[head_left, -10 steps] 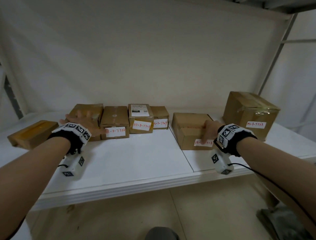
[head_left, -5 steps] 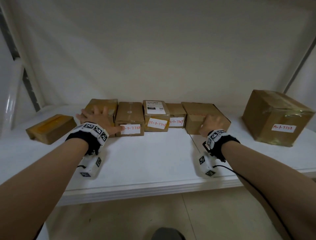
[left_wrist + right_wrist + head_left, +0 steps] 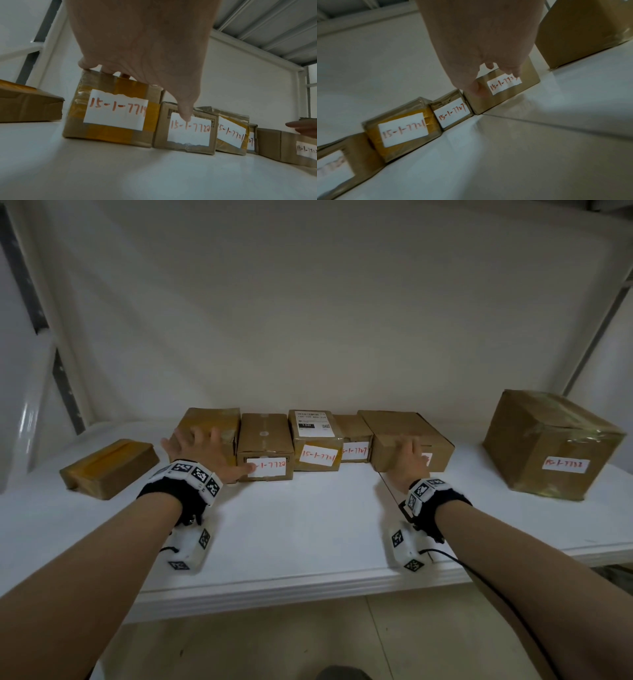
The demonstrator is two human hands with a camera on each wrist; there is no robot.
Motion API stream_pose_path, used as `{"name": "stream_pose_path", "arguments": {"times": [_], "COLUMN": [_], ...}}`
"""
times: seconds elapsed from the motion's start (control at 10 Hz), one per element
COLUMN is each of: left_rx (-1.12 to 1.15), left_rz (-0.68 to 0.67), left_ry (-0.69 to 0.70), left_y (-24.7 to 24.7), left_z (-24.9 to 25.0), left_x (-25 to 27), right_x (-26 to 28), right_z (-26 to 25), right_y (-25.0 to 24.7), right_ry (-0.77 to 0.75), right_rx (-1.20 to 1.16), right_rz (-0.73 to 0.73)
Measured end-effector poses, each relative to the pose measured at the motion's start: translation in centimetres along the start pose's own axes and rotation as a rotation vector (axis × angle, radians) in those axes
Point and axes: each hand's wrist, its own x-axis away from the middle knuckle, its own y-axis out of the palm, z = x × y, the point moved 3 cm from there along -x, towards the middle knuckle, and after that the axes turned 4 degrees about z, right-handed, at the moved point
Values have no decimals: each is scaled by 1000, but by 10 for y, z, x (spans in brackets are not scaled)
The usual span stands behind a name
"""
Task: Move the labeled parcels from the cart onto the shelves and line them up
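Several brown labeled parcels stand in a row at the back of the white shelf [image 3: 308, 525]. My left hand [image 3: 198, 446] [image 3: 145, 54] lies spread on top of the leftmost parcel [image 3: 219, 422] [image 3: 116, 111], marked 15-1-7719. Its thumb touches the label of the second parcel [image 3: 265, 440] [image 3: 188, 132]. My right hand [image 3: 407, 460] [image 3: 479, 40] rests over the front top edge of the rightmost parcel in the row [image 3: 435, 440] [image 3: 529, 75]. That hand's thumb presses the front face and partly hides the label. This parcel sits against the small parcel [image 3: 354, 440] [image 3: 452, 115].
A big taped parcel [image 3: 551, 443] stands apart at the right of the shelf. A flat brown box [image 3: 109, 467] lies askew at the far left. Shelf uprights [image 3: 65, 392] rise at both ends, and another shelf deck [image 3: 274, 33] hangs overhead. Bare shelf lies in front of the row.
My right hand has slid its parcel left and back, from apart near the front to against the small parcel. My left hand has stayed on the leftmost parcel.
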Motion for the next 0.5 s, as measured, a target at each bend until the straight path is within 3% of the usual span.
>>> {"name": "stream_pose_path", "arguments": {"times": [0.3,0.5], "left_rx": [130,206], "left_rz": [-114,70], "left_ry": [-14,35], "left_y": [-12,-19], "left_z": [-10,4], "left_x": [3,19], "right_x": [32,74], "right_z": [-36,-58], "right_y": [-3,-43], "right_ry": [-176,-229], "right_rx": [-48,-176], "right_rz": [-70,-201]}}
